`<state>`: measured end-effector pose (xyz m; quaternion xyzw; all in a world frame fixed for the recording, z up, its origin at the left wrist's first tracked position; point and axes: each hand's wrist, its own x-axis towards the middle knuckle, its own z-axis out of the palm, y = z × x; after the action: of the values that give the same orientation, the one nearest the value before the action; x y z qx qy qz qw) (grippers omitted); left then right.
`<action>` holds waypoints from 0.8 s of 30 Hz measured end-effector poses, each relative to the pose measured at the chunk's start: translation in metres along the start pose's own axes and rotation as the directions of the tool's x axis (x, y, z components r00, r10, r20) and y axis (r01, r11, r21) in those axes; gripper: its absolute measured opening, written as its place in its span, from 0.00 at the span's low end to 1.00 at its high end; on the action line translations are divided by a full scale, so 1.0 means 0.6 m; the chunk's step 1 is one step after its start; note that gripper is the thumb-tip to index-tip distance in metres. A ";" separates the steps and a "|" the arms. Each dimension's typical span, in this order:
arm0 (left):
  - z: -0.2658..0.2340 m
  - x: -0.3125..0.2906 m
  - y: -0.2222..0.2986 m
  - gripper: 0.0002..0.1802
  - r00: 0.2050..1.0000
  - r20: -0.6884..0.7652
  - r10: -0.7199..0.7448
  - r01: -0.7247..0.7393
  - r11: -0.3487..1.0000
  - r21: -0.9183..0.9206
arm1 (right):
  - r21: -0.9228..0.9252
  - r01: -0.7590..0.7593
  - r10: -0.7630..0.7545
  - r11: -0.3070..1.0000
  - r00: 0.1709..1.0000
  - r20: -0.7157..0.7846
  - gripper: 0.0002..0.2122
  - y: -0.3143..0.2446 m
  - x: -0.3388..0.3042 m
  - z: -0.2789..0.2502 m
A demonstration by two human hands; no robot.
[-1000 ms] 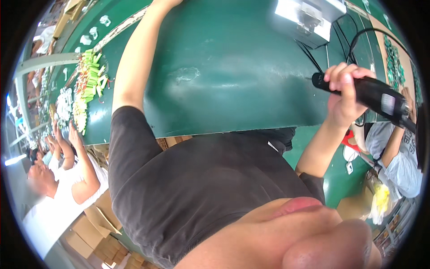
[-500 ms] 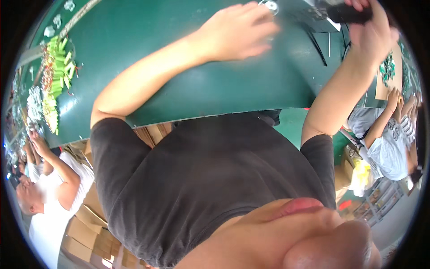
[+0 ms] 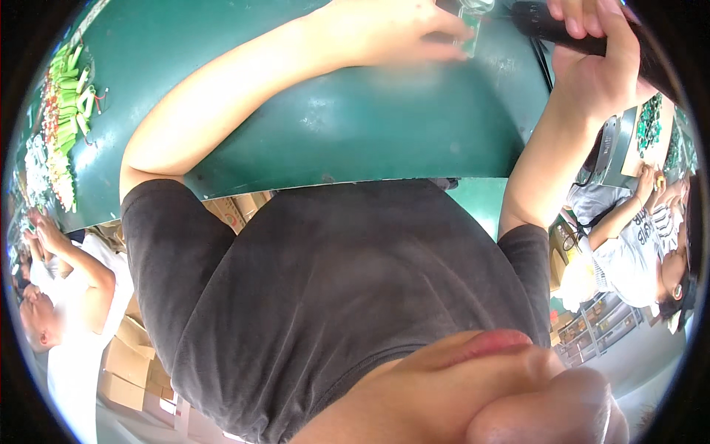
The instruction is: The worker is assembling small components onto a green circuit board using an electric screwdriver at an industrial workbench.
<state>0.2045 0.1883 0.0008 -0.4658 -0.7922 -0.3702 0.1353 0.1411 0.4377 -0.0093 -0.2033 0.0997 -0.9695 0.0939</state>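
Observation:
My left hand is over the far side of the green table, its fingers partly blurred. Between thumb and fingertips is the edge of a small green-and-clear flat piece; its kind is too unclear to name. At the upper right, my right hand is wrapped round a thick black tool handle. The tool's tip points left toward the small piece, and much of its body is hidden by the hand and the picture's rim.
The green table ends in front of my body. Bright green wrapped parts with wires lie in a row at the left. Co-workers sit on both sides; small green pieces lie on a board at the right. Cardboard boxes stand below left.
My left hand has moved up and slightly right to the small piece. The black tool in my right hand has shifted left, toward it. The whole view has shifted somewhat.

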 end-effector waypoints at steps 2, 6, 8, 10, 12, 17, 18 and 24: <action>0.000 0.003 -0.003 0.11 1.000 0.010 0.005 -0.005 1.000 -0.006 | -0.029 -0.009 0.010 1.000 0.998 0.057 0.08 -0.002 -0.007 -0.022; 0.000 0.004 -0.005 0.11 1.000 0.024 -0.003 0.004 1.000 -0.021 | -0.155 0.237 -0.211 0.959 0.963 0.168 0.08 0.030 -0.008 0.008; -0.002 0.002 -0.005 0.12 1.000 0.022 -0.014 0.015 1.000 -0.021 | -0.750 0.275 -0.166 0.601 0.962 0.218 0.08 0.067 0.002 0.115; -0.001 0.002 -0.005 0.12 1.000 0.023 -0.013 0.014 1.000 -0.010 | -0.895 0.247 -0.211 0.371 0.961 0.178 0.08 0.088 -0.001 0.148; 0.000 0.001 -0.006 0.12 1.000 0.013 -0.002 0.002 1.000 -0.011 | -0.911 0.223 -0.274 0.348 0.953 0.129 0.08 0.088 0.000 0.145; 0.000 0.005 -0.009 0.13 1.000 0.014 0.009 -0.009 1.000 -0.029 | -0.863 0.188 -0.089 0.470 0.982 0.165 0.08 0.043 0.008 0.121; 0.001 0.003 -0.008 0.13 1.000 0.017 -0.001 0.002 0.999 -0.035 | -0.849 0.155 -0.075 0.506 0.988 0.136 0.08 0.052 0.011 0.133; 0.000 0.005 -0.008 0.13 1.000 0.018 -0.003 0.004 0.999 -0.035 | -0.873 0.154 -0.083 0.462 0.988 0.130 0.09 0.056 0.005 0.124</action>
<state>0.1989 0.1886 0.0005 -0.4702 -0.7876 -0.3799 0.1193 0.1740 0.3935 0.0506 -0.2622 0.5659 -0.7767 -0.0882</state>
